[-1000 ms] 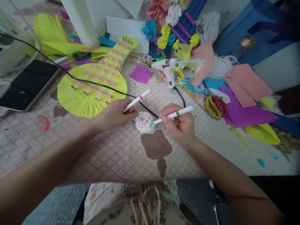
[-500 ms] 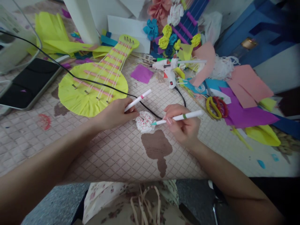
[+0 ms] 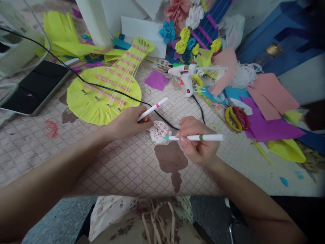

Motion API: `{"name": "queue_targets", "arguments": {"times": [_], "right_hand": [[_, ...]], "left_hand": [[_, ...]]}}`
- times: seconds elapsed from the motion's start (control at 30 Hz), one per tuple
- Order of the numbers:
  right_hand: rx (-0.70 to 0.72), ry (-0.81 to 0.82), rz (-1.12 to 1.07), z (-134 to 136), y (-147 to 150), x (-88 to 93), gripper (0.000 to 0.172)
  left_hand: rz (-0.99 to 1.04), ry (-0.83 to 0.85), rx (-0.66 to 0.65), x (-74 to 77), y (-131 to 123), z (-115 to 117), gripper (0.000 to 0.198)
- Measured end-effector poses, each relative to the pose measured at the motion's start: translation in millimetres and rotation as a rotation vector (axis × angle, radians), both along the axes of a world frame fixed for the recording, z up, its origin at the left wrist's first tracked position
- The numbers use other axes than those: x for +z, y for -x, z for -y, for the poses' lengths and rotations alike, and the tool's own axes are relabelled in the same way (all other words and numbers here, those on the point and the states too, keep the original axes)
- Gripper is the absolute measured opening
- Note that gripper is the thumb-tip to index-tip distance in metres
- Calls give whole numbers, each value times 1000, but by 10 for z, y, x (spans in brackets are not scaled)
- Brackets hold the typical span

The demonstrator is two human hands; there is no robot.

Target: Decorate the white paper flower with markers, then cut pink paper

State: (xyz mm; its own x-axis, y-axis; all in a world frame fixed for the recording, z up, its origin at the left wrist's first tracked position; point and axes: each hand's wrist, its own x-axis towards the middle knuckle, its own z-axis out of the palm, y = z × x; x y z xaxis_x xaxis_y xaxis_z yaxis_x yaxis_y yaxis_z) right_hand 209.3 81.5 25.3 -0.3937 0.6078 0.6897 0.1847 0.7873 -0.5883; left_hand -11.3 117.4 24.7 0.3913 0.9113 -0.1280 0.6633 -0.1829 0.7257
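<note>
I hold a white, green-banded marker (image 3: 196, 138) near-level, its teal tip (image 3: 166, 138) at the edge of my red-speckled, white crinkled-paper flower (image 3: 159, 131); my white, pink-banded marker (image 3: 153, 108) slants nearby.

Two hands (image 3: 133, 122) (image 3: 200, 142) and two markers (image 3: 153, 108) (image 3: 212, 137) are showing here. One yellow guitar (image 3: 111, 76) and one glue gun (image 3: 186, 80) are showing too.

White rosette (image 3: 159, 132) seen made of crinkled matt ppr; pens (image 3: 213, 137) of smooth plast.; bench (image 3: 114, 183) covered w/ diamond-textured cloth (image 3: 134, 159)
</note>
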Motion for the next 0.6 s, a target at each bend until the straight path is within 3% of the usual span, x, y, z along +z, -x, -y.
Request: {"name": "queue_targets", "arguments": {"times": [0.2, 0.6], "right_hand": [[5, -35, 108, 17, 27, 31, 9], [-2, -59, 109, 50, 67, 63, 9]], "left_hand": [[-1, -4, 9, 14, -12, 2, 19], [8, 0, 10, 12, -22, 6, 19]]}}
